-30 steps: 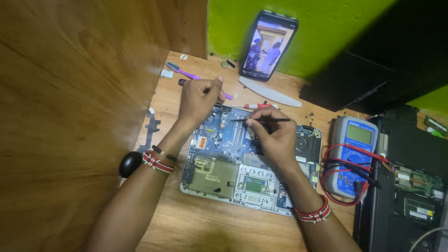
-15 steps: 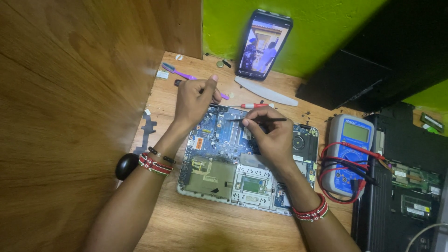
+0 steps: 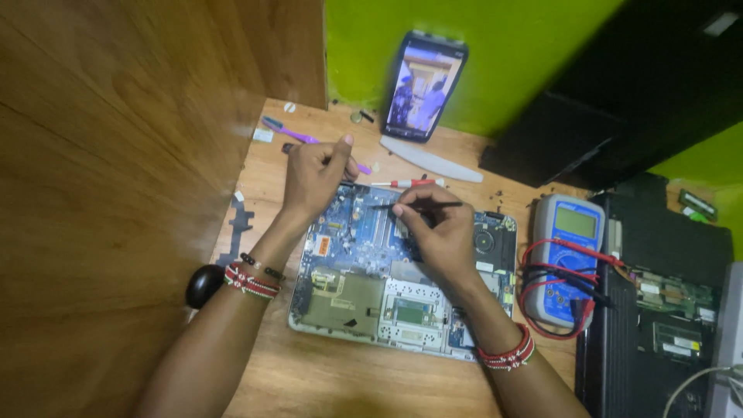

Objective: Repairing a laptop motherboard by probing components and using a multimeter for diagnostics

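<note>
Blue circuit board (image 3: 364,240) lay opened on the wooden desk (image 3: 340,379), between my wrists. My right hand (image 3: 437,236) pinched a thin black tool (image 3: 422,206) above it; my left hand (image 3: 313,176) curled narrow at its top edge, beside a multimeter (image 3: 569,255).

1. The opened laptop base (image 3: 387,310) lies flat on the wooden table (image 3: 325,379), its blue circuit board (image 3: 364,228) exposed, with a round fan at the right end.
2. A thin black tool (image 3: 422,206) lies nearly level over the board, pinched in the right hand (image 3: 437,236).
</note>
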